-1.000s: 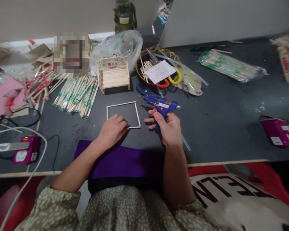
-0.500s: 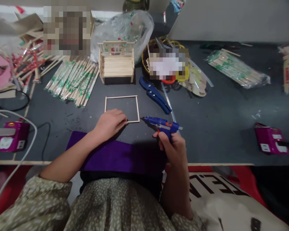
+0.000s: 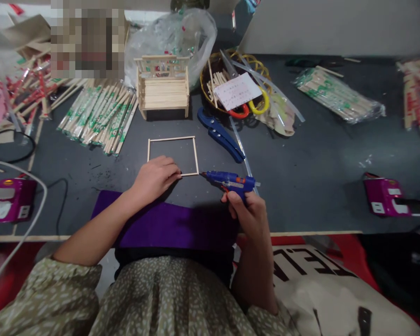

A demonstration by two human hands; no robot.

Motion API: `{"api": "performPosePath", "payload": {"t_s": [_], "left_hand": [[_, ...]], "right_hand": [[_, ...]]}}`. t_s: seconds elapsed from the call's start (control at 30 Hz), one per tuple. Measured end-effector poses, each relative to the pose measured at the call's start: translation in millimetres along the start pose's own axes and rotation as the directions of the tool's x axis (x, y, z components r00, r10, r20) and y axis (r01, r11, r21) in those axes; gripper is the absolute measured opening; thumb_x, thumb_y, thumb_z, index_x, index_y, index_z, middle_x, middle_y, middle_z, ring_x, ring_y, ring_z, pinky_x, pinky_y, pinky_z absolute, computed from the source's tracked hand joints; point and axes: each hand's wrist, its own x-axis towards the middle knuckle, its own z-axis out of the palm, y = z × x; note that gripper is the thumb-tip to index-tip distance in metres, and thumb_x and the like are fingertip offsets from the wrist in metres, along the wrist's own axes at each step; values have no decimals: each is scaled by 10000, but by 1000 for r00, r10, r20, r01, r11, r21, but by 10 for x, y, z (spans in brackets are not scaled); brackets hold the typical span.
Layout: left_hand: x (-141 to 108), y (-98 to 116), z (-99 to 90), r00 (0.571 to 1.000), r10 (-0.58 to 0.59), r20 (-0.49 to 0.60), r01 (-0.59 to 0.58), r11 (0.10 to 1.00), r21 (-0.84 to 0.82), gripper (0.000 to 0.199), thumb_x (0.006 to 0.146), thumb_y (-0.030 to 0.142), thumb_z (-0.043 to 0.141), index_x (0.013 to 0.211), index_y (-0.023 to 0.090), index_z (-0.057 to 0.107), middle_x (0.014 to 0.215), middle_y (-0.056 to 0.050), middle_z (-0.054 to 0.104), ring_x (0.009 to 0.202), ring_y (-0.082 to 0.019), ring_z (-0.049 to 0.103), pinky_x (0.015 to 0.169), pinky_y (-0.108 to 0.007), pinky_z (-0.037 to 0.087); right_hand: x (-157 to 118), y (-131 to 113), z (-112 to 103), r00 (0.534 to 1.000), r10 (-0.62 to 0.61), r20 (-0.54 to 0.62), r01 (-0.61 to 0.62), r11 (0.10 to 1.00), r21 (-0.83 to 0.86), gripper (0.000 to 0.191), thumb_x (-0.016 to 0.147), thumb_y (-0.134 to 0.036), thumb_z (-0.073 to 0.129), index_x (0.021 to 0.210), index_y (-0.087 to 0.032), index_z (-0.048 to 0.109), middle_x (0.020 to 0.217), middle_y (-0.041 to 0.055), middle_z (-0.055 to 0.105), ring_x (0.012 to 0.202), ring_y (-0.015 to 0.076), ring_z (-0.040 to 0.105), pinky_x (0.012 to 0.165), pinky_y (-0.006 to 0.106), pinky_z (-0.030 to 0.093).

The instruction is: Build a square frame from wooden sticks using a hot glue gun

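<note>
A rectangular frame of thin wooden sticks (image 3: 196, 156) lies flat on the grey table. My left hand (image 3: 156, 176) rests over its near left part, fingers closed on the near stick and hiding the near left corner. In my right hand (image 3: 249, 205) is a blue glue gun (image 3: 231, 181), gripped by its handle, with a finger by the trigger. The gun's nozzle points left, at the near right corner of the frame, touching it or very close. Beyond the frame stands a small bench-like model of sticks (image 3: 164, 93).
Blue cutters (image 3: 221, 135) and a clear glue stick (image 3: 238, 140) lie behind the gun. A basket (image 3: 205, 84) holds scissors, sticks and a paper. Wrapped chopsticks (image 3: 100, 116) are at the left, another pack (image 3: 339, 95) at the right. Purple cloth (image 3: 182, 226) covers the near edge.
The glue gun's nozzle has moved closer to the frame's near right corner. My left hand stays on the frame. The whole view has shifted slightly.
</note>
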Motion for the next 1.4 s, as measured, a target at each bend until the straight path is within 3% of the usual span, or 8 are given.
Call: {"api": "performPosePath", "payload": {"t_s": [0.97, 1.4], "left_hand": [[7, -3, -18, 999, -15, 32, 15, 1000, -8, 236, 976, 306, 505, 888, 188, 690, 854, -57, 679, 840, -197, 578, 664, -284, 405], [-2, -22, 6, 1000, -7, -2, 6, 1000, -21, 235, 976, 306, 514, 875, 180, 685, 841, -51, 676, 825, -191, 580, 650, -279, 389]], "right_hand": [[8, 0, -1, 999, 51, -10, -50, 998, 38, 352, 877, -482, 561, 657, -207, 548, 449, -54, 444, 423, 105, 413, 453, 246, 322], [10, -8, 1, 999, 53, -4, -53, 998, 40, 360, 877, -484, 562, 655, -201, 548, 447, -54, 435, 418, 97, 400, 442, 240, 310]]}}
